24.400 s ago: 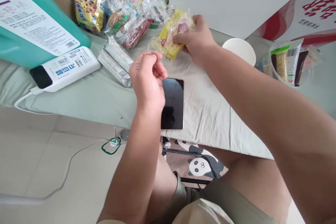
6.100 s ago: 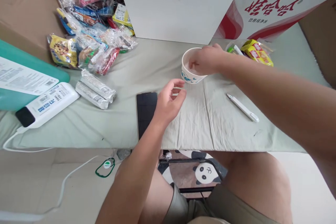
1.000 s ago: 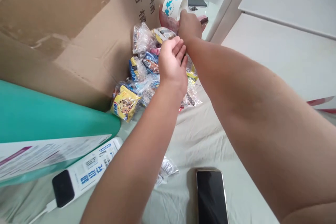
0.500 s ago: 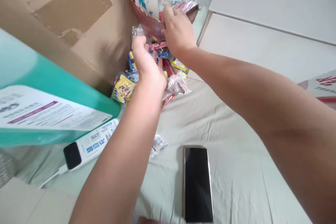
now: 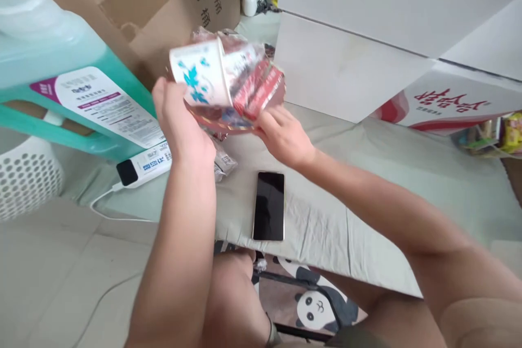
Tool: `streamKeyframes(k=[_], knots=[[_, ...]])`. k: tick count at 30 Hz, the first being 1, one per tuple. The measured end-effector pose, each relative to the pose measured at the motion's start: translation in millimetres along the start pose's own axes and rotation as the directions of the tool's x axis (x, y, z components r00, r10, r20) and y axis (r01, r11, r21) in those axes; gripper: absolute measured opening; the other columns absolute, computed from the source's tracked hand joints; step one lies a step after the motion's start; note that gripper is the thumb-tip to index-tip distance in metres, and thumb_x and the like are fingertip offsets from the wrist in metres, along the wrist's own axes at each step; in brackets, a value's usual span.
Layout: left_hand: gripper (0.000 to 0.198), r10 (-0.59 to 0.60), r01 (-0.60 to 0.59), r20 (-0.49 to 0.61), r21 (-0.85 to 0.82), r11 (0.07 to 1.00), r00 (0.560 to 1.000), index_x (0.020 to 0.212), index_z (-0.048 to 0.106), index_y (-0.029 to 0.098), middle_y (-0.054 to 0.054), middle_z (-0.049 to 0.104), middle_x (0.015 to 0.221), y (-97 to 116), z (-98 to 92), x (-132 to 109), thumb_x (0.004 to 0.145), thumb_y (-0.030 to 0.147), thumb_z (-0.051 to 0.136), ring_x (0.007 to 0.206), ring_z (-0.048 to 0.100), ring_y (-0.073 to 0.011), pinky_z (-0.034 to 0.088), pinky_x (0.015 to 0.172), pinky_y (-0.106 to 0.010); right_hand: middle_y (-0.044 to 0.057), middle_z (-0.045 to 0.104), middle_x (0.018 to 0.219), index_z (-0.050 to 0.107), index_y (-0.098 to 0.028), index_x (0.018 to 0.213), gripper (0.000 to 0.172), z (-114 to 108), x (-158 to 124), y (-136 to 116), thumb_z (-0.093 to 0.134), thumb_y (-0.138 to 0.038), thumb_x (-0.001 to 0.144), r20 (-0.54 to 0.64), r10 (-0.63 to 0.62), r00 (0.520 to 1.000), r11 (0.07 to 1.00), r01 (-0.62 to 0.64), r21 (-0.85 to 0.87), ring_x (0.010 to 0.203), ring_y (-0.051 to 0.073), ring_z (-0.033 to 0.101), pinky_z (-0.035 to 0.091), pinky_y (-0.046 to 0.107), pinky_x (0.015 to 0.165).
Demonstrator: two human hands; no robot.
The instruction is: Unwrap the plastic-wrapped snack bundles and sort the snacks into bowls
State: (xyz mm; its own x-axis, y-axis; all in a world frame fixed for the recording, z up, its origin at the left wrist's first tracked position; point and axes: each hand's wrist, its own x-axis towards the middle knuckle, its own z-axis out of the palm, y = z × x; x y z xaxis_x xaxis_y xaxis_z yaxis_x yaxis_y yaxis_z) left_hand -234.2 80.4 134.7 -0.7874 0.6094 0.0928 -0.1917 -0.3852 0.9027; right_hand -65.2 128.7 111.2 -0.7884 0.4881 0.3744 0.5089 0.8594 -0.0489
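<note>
Between my two hands is a reddish-brown bowl [image 5: 216, 124] with a gold edge, raised above the cloth-covered table. My left hand [image 5: 181, 119] grips its left side, the fingers partly hidden behind the rim. At the near right edge, my right hand [image 5: 287, 133] is closed on the rim. In the bowl a white paper cup [image 5: 199, 73] with blue-green leaves lies on its side. Red wrapped snacks [image 5: 261, 92] and clear wrappers are heaped by the cup's mouth, slightly blurred. Below the bowl, a clear packet [image 5: 223, 163] lies on the cloth near my left wrist.
A phone [image 5: 269, 206] lies near the table's front edge. On the left stand a green liquid jug [image 5: 110, 92], a white power strip [image 5: 149, 166] and a perforated basket [image 5: 28, 179]. Behind are a cardboard box [image 5: 134, 0] and white boxes [image 5: 318, 60]; snacks [image 5: 485, 133] sit far right.
The bowl with the cup and snacks has come up and nearer, now held in both hands. My left hand has left the snack pile for the bowl's left side. The view has shifted back.
</note>
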Motion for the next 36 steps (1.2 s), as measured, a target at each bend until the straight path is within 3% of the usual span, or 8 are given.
streamKeyframes(k=[8,15,20,22,26,29,32,36], knots=[[0.055,-0.360,0.301,0.239,0.253,0.920,0.902,0.122,0.058,0.028,-0.006,0.072,0.135,-55.6,12.9,-168.4,0.069,0.012,0.060,0.132,0.067,-0.0266,0.058,0.109,-0.042,0.004,0.072,0.084,0.062,-0.023,0.091,0.017,-58.0,-226.3,4.3,0.057,-0.010,0.102,-0.191,-0.002,0.982,1.000,0.005,0.018,0.077,0.019,0.063,0.053,0.031,0.071],[0.075,-0.484,0.170,0.416,0.598,0.783,0.770,0.140,0.050,0.029,-0.015,0.057,0.149,-97.4,56.4,-215.3,0.070,0.011,0.069,0.134,0.063,-0.0322,0.056,0.113,-0.053,0.006,0.075,0.093,0.067,-0.023,0.095,0.009,-87.2,-331.5,27.5,0.061,-0.020,0.102,-0.121,0.207,0.971,0.975,-0.195,0.105,0.086,0.021,0.069,0.058,0.035,0.077],[0.061,-0.415,0.038,0.539,0.576,0.816,0.733,0.134,0.057,0.033,-0.011,0.058,0.146,-97.4,56.6,-197.3,0.075,0.023,0.068,0.137,0.059,-0.0342,0.049,0.117,-0.058,0.009,0.077,0.109,0.067,-0.025,0.119,0.026,-117.6,-338.6,64.6,0.058,-0.016,0.097,-0.165,0.297,0.941,0.954,-0.283,0.102,0.103,0.025,0.073,0.060,0.043,0.091],[0.055,-0.345,-0.042,0.627,0.517,0.855,0.698,0.132,0.059,0.032,-0.009,0.059,0.147,-95.7,56.5,-192.6,0.078,0.026,0.066,0.143,0.055,-0.0332,0.045,0.121,-0.055,0.013,0.073,0.132,0.063,-0.024,0.134,0.044,-125.0,-322.8,85.0,0.061,-0.014,0.091,-0.015,0.248,0.969,0.969,-0.248,-0.003,0.125,0.030,0.067,0.056,0.049,0.104],[0.046,-0.267,-0.252,0.824,0.434,0.865,0.500,0.130,0.061,0.028,-0.011,0.059,0.148,-94.2,59.2,-192.5,0.084,0.037,0.065,0.145,0.053,-0.0346,0.042,0.124,-0.055,0.012,0.062,0.152,0.054,-0.025,0.152,0.076,-115.8,-285.0,112.5,0.073,-0.016,0.079,0.380,0.072,0.922,0.991,-0.023,-0.133,0.147,0.040,0.051,0.044,0.060,0.119],[0.072,-0.278,-0.525,0.897,0.428,0.735,0.343,0.141,0.057,0.027,-0.014,0.048,0.162,-91.2,61.9,-195.1,0.074,0.039,0.080,0.155,0.041,-0.0409,0.034,0.129,-0.061,0.012,0.068,0.141,0.066,-0.023,0.136,0.047,-98.1,-268.5,117.7,0.064,-0.014,0.090,0.448,0.008,0.894,0.966,0.108,-0.233,0.129,0.034,0.064,0.045,0.055,0.116],[0.095,-0.306,-0.689,0.892,0.451,0.567,0.332,0.153,0.048,0.025,-0.016,0.049,0.161,-85.6,65.6,-196.8,0.067,0.033,0.089,0.154,0.040,-0.0441,0.035,0.126,-0.064,0.013,0.072,0.128,0.072,-0.022,0.124,0.035,-86.9,-265.6,118.3,0.053,-0.011,0.097,0.462,-0.021,0.887,0.941,0.173,-0.291,0.104,0.027,0.071,0.053,0.048,0.102],[0.086,-0.288,-0.766,0.891,0.450,0.459,0.351,0.142,0.057,0.020,-0.018,0.061,0.139,-78.8,69.2,-197.0,0.064,0.035,0.091,0.131,0.059,-0.0423,0.046,0.116,-0.062,0.014,0.072,0.123,0.077,-0.022,0.115,0.032,-87.5,-270.4,120.2,0.058,-0.011,0.092,0.390,-0.057,0.919,0.968,0.146,-0.203,0.106,0.028,0.069,0.052,0.049,0.104]])
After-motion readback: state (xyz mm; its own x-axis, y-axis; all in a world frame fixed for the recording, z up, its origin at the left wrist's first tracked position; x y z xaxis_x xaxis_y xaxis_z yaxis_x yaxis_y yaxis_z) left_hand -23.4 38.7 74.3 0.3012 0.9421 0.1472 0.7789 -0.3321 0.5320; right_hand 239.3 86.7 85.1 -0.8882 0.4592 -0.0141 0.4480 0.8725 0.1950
